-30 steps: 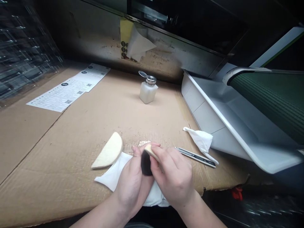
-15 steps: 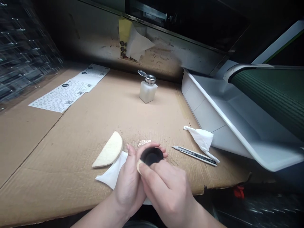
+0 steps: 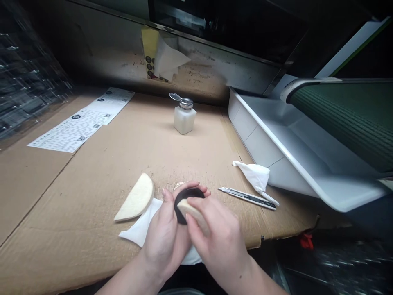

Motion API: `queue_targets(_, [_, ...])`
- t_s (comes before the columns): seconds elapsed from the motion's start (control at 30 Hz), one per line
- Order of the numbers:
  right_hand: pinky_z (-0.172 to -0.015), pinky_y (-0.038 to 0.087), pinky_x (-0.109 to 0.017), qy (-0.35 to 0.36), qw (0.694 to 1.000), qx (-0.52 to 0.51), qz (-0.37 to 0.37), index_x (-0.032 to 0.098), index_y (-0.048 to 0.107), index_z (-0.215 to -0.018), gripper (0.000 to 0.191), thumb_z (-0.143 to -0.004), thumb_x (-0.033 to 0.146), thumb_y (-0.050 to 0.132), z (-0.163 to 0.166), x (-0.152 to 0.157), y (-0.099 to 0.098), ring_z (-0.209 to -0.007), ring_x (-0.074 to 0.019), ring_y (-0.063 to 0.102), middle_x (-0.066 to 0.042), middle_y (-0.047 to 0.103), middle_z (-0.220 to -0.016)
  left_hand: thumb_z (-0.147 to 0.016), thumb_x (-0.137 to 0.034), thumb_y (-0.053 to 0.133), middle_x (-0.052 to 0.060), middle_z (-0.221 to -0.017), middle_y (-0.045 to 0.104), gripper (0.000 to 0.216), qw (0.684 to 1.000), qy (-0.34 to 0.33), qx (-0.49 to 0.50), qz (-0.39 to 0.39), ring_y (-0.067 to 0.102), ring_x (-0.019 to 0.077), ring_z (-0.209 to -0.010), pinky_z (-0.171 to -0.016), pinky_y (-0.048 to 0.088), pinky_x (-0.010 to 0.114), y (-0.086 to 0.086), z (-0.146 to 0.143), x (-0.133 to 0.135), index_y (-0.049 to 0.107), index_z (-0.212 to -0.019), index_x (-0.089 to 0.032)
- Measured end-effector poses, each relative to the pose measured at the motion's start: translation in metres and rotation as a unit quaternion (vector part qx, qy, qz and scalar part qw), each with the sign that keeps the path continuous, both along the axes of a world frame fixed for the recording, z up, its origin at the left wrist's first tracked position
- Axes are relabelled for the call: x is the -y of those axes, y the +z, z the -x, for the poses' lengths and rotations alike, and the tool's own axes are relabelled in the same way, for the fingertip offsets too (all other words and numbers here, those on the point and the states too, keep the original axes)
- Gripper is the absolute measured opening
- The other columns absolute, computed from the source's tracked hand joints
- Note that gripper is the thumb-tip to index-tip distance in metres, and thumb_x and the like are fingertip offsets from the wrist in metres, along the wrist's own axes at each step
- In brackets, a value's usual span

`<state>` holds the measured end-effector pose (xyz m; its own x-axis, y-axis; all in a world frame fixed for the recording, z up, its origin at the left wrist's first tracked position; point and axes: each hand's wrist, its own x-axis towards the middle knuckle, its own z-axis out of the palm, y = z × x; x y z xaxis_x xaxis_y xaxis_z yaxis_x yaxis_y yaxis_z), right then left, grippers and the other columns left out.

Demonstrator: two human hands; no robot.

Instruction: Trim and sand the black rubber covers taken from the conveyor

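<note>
My left hand (image 3: 167,233) cups a round black disc-like piece (image 3: 181,205), its fingers curled behind the far rim. Pinched in my right hand (image 3: 217,233) is a cream-coloured pad (image 3: 192,211), which touches the face of the black piece. A cream half-round pad (image 3: 136,198) lies on the cardboard to the left of my hands. Beside it, partly under my left hand, is a white cloth (image 3: 143,227). To the right of my hands lie a utility knife (image 3: 247,198) and a crumpled white wipe (image 3: 254,176).
A pump bottle (image 3: 184,116) with its lid up stands farther back on the cardboard sheet (image 3: 138,147). Printed label sheets (image 3: 82,119) lie at the back left. A grey-white tray (image 3: 264,131) stands at right, near a green conveyor belt (image 3: 346,119). Clear plastic trays (image 3: 27,73) are stacked at left.
My right hand has turned, so the cream pad now shows across the face of the black piece instead of at its left edge. The whole view has shifted slightly.
</note>
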<state>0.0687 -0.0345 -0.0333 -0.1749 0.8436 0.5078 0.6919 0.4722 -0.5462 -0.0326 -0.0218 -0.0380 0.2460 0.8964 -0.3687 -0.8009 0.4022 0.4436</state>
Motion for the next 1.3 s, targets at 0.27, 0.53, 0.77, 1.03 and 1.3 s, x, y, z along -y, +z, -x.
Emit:
queue_targets(0.27, [-0.073,0.050,-0.029,0.005,1.000,0.005,-0.026,0.014,0.060,-0.098,0.018,-0.083,0.016,0.049,-0.001,0.001,0.002,-0.077,-0.0154,0.059,-0.005,0.062,-0.081,-0.087,-0.049,0.034,0.009,-0.100,0.064,0.045,1.000,0.004,-0.016,-0.009,0.053,0.0236,-0.106,-0.098,0.035,0.036,0.000,-0.001,0.000,0.063,-0.095,-0.016])
queue_targets(0.53, [-0.061,0.045,-0.026,0.018,0.990,0.085,-0.107,0.012,0.061,-0.095,0.017,-0.081,0.010,0.051,0.002,-0.011,0.008,-0.068,-0.0140,0.054,-0.005,0.061,-0.074,-0.088,-0.046,0.034,0.007,-0.095,0.064,0.043,1.000,0.003,-0.009,0.000,0.054,0.0211,-0.102,-0.099,0.035,0.035,0.001,-0.001,0.000,0.065,-0.086,-0.016])
queue_targets(0.77, [-0.060,0.042,-0.026,0.076,0.985,0.132,-0.086,0.013,0.060,-0.102,0.022,-0.084,0.014,0.048,0.001,-0.009,0.013,-0.066,-0.0137,0.050,-0.003,0.055,-0.069,-0.085,-0.055,0.032,0.009,-0.097,0.063,0.053,1.000,-0.022,-0.003,-0.006,0.054,0.0251,-0.102,-0.099,0.033,0.039,0.000,0.002,0.003,0.064,-0.095,-0.014])
queue_targets(1.03, [-0.055,0.039,-0.026,0.076,0.981,0.142,-0.108,0.012,0.062,-0.094,0.019,-0.083,0.012,0.046,0.004,-0.010,0.012,-0.064,-0.0133,0.048,-0.003,0.055,-0.068,-0.087,-0.053,0.028,0.008,-0.094,0.064,0.052,0.999,-0.015,0.031,0.000,0.053,0.0227,-0.104,-0.099,0.034,0.036,0.001,0.002,0.003,0.065,-0.087,-0.015])
queue_targets(1.3, [-0.063,0.046,-0.027,0.017,0.995,0.090,-0.049,0.020,0.061,-0.099,0.019,-0.082,0.014,0.054,-0.073,0.007,0.009,-0.070,-0.0139,0.056,-0.003,0.062,-0.077,-0.084,-0.057,0.033,0.016,-0.097,0.065,0.058,1.000,-0.004,0.000,0.008,0.057,0.0288,-0.102,-0.095,0.039,0.042,0.002,-0.001,0.000,0.063,-0.099,-0.009])
